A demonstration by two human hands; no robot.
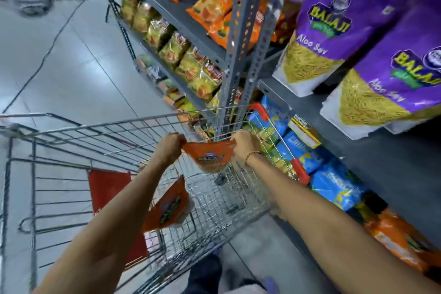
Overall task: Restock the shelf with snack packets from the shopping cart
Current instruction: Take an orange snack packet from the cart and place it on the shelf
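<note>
An orange snack packet (211,156) hangs inside the wire shopping cart (119,131), stretched between both hands. My left hand (170,144) grips its left top corner and my right hand (243,144) grips its right top corner. A second orange snack packet (168,207) lies lower in the cart, leaning against the wire side under my left forearm. The grey metal shelf (381,150) runs along the right, with purple Aloo Sev bags (327,24) standing on its upper level.
Blue packets (334,174) and an orange packet (401,238) fill the lower shelf to the right of the cart. Yellow and orange packets (191,62) line the shelves further down the aisle. A perforated upright post (235,43) stands just beyond the cart. Tiled floor lies to the left.
</note>
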